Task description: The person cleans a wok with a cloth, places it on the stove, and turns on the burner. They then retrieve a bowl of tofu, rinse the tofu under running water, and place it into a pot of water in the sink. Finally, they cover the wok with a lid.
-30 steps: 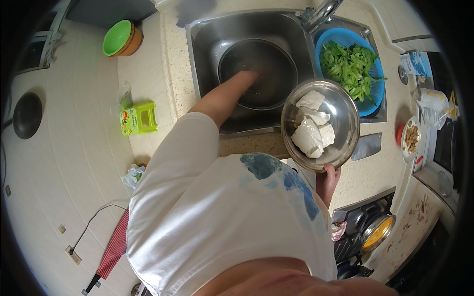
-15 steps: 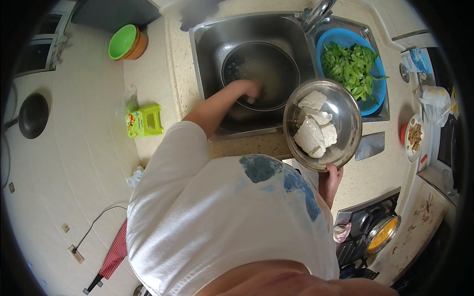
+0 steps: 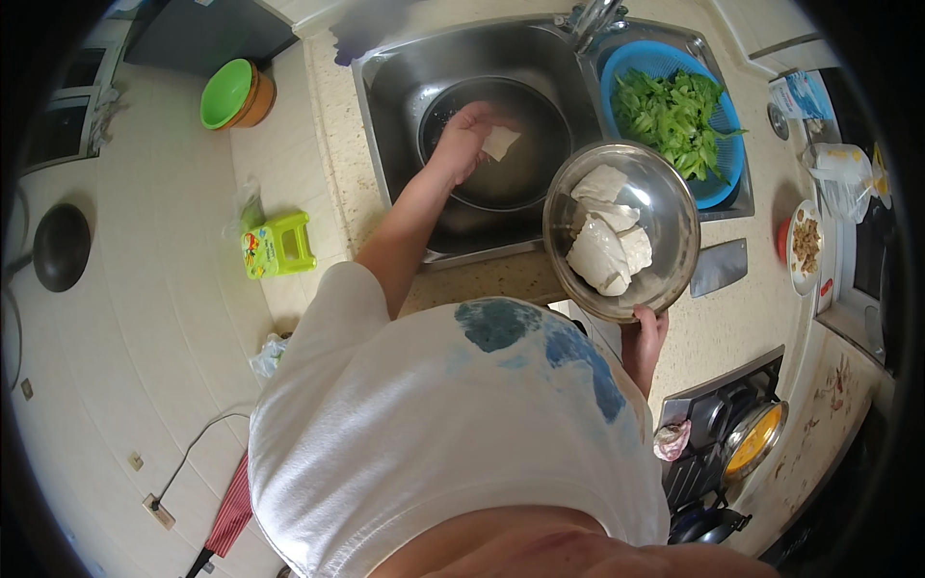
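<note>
My left hand (image 3: pixel 464 140) holds a pale white piece (image 3: pixel 500 144), which looks like tofu, over a round dark pan (image 3: pixel 520 188) of cloudy water inside the steel sink (image 3: pixel 395 101). My right hand (image 3: pixel 646 335) grips the near rim of a steel bowl (image 3: pixel 665 260) containing several white tofu-like pieces (image 3: pixel 599 250). The bowl is held at the sink's front right corner. Behind it, a blue perforated basket (image 3: pixel 610 82) of leafy greens (image 3: pixel 665 125) sits on the right side of the sink, beside the faucet (image 3: pixel 597 24).
A cleaver (image 3: pixel 718 265) lies right of the bowl, near a plate of food (image 3: pixel 806 250) and plastic bags (image 3: pixel 848 193). A stove (image 3: pixel 694 462) with a pan of yellow food (image 3: pixel 753 438) is at lower right. A green stool-like object (image 3: pixel 277 246) and stacked bowls (image 3: pixel 231 93) are at left.
My left hand has risen out of the water toward the upper left and now shows a white piece in its fingers. My right hand still holds the bowl.
</note>
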The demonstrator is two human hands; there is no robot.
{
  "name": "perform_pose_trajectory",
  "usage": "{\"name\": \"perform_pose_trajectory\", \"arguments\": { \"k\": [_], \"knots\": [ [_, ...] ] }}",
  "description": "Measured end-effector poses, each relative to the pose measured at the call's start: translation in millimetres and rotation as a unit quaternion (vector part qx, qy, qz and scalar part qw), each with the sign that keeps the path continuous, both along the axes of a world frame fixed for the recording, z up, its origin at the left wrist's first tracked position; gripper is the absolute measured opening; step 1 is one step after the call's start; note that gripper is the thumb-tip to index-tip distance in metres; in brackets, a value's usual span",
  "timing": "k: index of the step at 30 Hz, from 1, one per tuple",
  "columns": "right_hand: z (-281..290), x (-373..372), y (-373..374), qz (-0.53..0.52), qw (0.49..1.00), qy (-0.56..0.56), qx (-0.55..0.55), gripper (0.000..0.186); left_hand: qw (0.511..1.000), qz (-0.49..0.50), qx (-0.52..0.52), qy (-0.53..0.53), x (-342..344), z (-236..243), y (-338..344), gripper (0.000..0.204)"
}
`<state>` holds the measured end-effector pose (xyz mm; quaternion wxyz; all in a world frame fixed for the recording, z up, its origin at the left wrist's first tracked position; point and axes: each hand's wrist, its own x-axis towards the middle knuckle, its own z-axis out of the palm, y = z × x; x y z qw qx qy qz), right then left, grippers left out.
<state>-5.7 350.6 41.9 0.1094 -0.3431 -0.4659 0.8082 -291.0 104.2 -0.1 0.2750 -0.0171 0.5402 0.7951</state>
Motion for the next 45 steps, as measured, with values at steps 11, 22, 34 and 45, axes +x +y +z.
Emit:
{"name": "perform_pose_trajectory", "arguments": {
  "k": [11, 22, 34, 45],
  "knots": [
    [-3.2, -7.1, -1.7, 0.003, 1.000, 0.005, -0.006, 0.045, 0.951, -0.123, -0.018, 0.283, 78.6, 72.9, 85.6, 0.012],
    [-1.1, -2.6, 0.5, 0.001, 1.000, -0.004, -0.010, 0.047, 0.836, 0.028, -0.373, 0.401, -10.4, 19.8, 36.7, 0.022],
    [2.4, -4.0, 1.1, -0.005, 1.000, -0.031, -0.002, 0.046, 0.699, -0.319, -0.595, 0.237, -43.0, -83.3, -14.4, 0.032],
    [5.3, -14.6, 1.9, 0.015, 0.996, -0.076, 0.033, 0.037, 0.658, -0.185, -0.587, 0.434, 29.7, -14.6, -46.9, 0.023]
  ]
}}
